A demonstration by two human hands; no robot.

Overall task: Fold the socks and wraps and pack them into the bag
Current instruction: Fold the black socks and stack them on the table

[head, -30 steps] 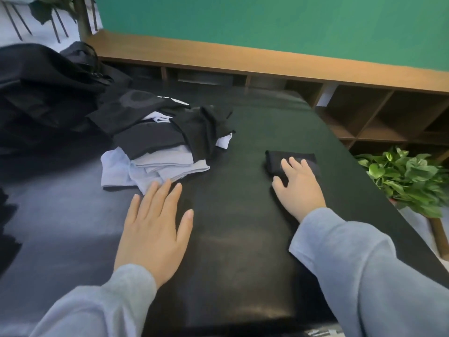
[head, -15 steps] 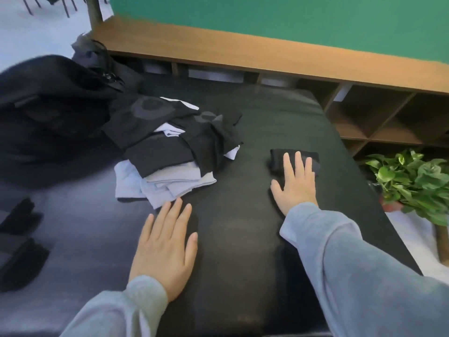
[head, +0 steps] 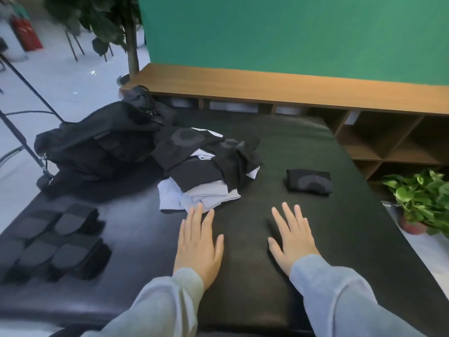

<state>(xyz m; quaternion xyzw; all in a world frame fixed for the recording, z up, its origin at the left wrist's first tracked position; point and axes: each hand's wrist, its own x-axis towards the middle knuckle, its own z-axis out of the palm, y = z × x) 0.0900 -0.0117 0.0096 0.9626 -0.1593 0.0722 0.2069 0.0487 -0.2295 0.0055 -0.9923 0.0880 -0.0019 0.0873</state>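
A loose pile of black and white socks and wraps [head: 209,171] lies in the middle of the black padded bench [head: 340,239]. One folded black piece [head: 308,181] sits alone to the right of the pile. Several folded dark pieces [head: 56,242] are lined up at the bench's left end. The black bag [head: 97,142] slumps at the far left. My left hand [head: 199,244] lies flat on the bench, its fingertips at the pile's near edge. My right hand [head: 291,237] lies flat and empty, a little short of the folded black piece.
A low wooden shelf unit [head: 291,88] runs behind the bench under a green wall. A potted green plant [head: 422,200] stands on the floor at the right. A black stand leg [head: 24,142] and a tree trunk [head: 132,45] are at the far left.
My right hand has drawn back off the folded black piece and now rests flat on the bench nearer me. The view has tilted left, revealing the folded row.
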